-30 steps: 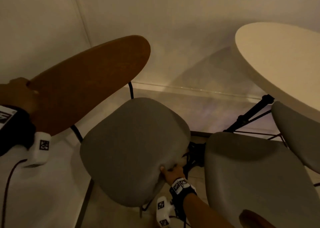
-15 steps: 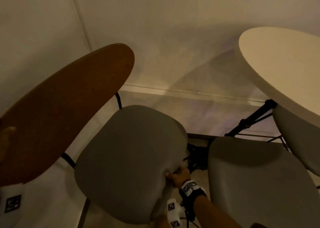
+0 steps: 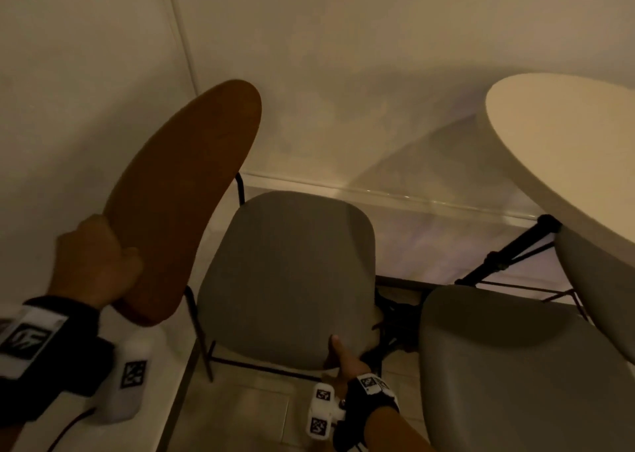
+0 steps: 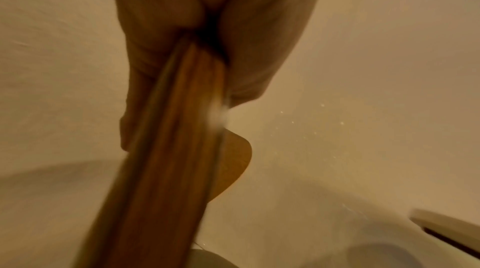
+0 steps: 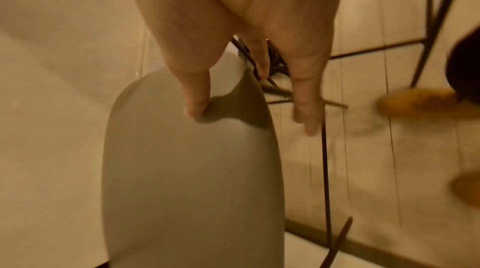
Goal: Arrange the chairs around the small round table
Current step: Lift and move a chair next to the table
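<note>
Open floor: strip of tile (image 3: 240, 417) at 6 o'clock.
Blocked 12 o'clock: wall (image 3: 343, 73) close behind grey seat (image 3: 285, 280).
Blocked 3 o'clock: second chair seat (image 3: 515, 365), round table (image 3: 567, 149), black legs (image 3: 508, 255) crowd together.
Blocked 9 o'clock: wooden backrest (image 3: 178, 204), wall beside it.

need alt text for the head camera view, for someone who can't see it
A person's left hand grips a chair's brown backrest while the right hand holds its grey seat. A round table and another grey chair stand right.
</note>
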`<state>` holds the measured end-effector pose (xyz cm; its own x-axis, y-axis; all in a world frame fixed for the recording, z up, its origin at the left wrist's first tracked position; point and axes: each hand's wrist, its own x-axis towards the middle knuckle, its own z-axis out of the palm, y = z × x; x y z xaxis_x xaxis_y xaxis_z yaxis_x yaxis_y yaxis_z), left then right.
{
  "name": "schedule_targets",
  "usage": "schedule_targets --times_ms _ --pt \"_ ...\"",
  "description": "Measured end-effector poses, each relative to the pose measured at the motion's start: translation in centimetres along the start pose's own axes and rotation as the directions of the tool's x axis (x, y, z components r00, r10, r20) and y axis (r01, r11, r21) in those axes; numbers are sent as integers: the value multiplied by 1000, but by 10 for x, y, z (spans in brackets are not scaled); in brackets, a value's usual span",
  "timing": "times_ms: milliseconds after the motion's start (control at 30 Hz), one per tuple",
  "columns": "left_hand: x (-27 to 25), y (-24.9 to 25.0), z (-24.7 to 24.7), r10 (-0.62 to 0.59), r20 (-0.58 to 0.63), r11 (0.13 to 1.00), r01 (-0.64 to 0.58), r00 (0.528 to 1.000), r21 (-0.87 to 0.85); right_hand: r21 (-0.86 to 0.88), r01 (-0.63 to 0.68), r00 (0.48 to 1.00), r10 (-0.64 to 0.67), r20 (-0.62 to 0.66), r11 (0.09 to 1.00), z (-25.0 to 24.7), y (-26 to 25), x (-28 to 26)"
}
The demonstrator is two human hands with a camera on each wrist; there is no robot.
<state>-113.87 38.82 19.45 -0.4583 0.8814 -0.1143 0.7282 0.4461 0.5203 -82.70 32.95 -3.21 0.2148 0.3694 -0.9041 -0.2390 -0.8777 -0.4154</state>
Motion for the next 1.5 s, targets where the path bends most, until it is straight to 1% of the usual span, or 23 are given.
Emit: schedule_targets --times_ms 33,100,133,267,400,433,500,567,667,700,733,767,867,900,933,967,1000,1033,1067,1233,1267,1367,1500 --pt "-10 11 4 18 4 1000 -18 1000 -5 -5 13 1000 -13 9 1000 2 5 2" --pt "-19 28 11 11 47 1000 -10 999 -18 93 7 1000 -9 28 996 8 8 -7" --pt "-25 36 14 2 77 1000 1 997 -32 159 -21 1000 20 5 987 9 7 -18" --pt "-48 64 28 18 131 997 -8 991 -77 130 -60 997 66 -43 990 -19 -1 -30" --pt "-68 81 52 1 170 993 19 985 -120 81 -11 995 18 -96 997 -49 -13 -20" --pt "-70 85 55 -11 171 989 36 985 -144 78 -4 995 11 -94 997 -52 -16 -12" --pt "-69 91 58 -15 162 980 47 987 -194 76 -2 996 9 -85 997 -47 -19 -16" --pt "-64 98 56 -6 157 973 42 988 -227 32 32 997 -29 -75 999 -40 -17 -6" --pt "-64 98 51 5 173 959 45 985 -280 2 90 995 -90 -33 996 -25 -14 -14" --pt "-66 97 52 13 190 955 44 982 -294 64 112 994 -111 -15 992 -24 -15 -15" --pt "-68 95 54 20 204 949 45 979 -312 124 147 988 -142 -52 981 -24 -16 -14" --pt "-71 93 55 23 211 943 49 977 -329 102 152 987 -147 -58 983 -25 -17 -14" --pt "-73 91 60 12 189 932 58 982 -358 127 90 996 -90 -3 988 -24 -22 -23" --pt "-71 92 61 6 182 932 60 983 -357 136 78 997 -74 -37 988 -27 -25 -25" --pt "-68 95 61 1 176 933 63 984 -354 79 53 997 -49 -54 995 -31 -27 -25" --pt "-64 98 61 -6 170 933 67 985 -355 -3 69 997 -69 -38 998 -36 -28 -21" --pt "-59 101 60 -11 158 930 68 987 -360 -36 103 995 -103 -5 994 -38 -30 -26" --pt "-54 104 58 -13 144 928 65 989 -366 -6 109 994 -109 -18 994 -42 -33 -21" --pt "-50 105 57 -13 135 928 62 991 -367 44 70 997 -69 -39 997 -43 -33 -18" --pt "-62 95 54 15 147 929 41 989 -367 43 61 996 -58 -63 997 -47 -16 -11" --pt "-66 92 56 28 154 928 32 988 -372 89 48 997 -42 -71 995 -47 -14 -14" --pt "-74 86 60 43 155 919 22 987 -394 80 50 992 -40 -119 996 -51 -11 -8" --pt "-72 88 64 34 150 913 30 988 -406 72 29 991 -19 -134 997 -54 -18 -6"
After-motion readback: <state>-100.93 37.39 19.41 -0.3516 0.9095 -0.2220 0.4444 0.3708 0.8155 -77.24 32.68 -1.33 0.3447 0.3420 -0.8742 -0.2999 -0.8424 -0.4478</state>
